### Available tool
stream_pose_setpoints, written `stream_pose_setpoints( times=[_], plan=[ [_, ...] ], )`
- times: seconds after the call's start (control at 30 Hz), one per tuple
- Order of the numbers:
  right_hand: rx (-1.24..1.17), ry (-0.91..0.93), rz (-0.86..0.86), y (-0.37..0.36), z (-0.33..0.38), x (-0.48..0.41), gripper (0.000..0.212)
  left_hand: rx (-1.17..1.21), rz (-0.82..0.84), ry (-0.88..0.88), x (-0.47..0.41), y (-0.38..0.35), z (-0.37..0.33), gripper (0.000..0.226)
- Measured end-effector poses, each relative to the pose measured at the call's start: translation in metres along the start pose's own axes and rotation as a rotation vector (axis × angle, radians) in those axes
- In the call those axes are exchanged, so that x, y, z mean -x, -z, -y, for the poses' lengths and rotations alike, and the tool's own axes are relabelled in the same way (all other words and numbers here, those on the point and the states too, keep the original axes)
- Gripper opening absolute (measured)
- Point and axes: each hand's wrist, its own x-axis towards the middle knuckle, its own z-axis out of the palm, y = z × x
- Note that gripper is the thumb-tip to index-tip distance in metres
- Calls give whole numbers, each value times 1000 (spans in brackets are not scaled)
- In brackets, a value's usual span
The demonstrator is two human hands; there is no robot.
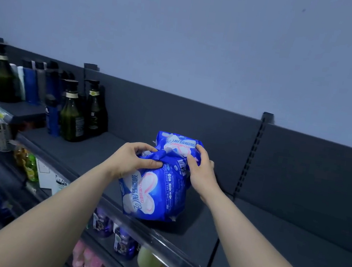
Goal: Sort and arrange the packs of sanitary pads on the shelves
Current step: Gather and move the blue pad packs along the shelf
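Both my arms reach up to the top shelf (269,231), a flat, matte dark-grey metal board with a clear, glossy plastic strip (168,249) running along its front edge. The front pack (153,195) of sanitary pads stands close to that front edge, roughly midway along the shelf: a plump, rounded pillow of shiny blue film printed with white and pink petal shapes, its top gathered into a crumpled twist. My left hand (135,161) grips that twist, the fingers (146,147) curled over it and the thumb pressed against the film from the near side. Just behind, touching it and nearer the dark back panel, is the rear pack (178,143), the same glossy blue wrap, blockier and creased. My right hand (201,174) pinches its right side, fingers hooked over the upper face and thumb underneath, so both hands are clamped on film. A slotted metal upright (250,156) rises from the shelf's back edge to the right of the 2 packs. Toward the left end of the shelf stand tall, smooth dark-green pump bottles (72,115) with black caps, well apart from the packs. Under the front edge, on a lower shelf, sit soft purple pouches (122,241) and rounded pink bottles (87,258).
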Motion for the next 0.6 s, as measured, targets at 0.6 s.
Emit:
stream_pose_setpoints(
  times=[0.6],
  plan=[
    [29, -29, 118, -140, -21, -142, 53, -195, -55, 63, -150, 125, 67, 18]
  ],
)
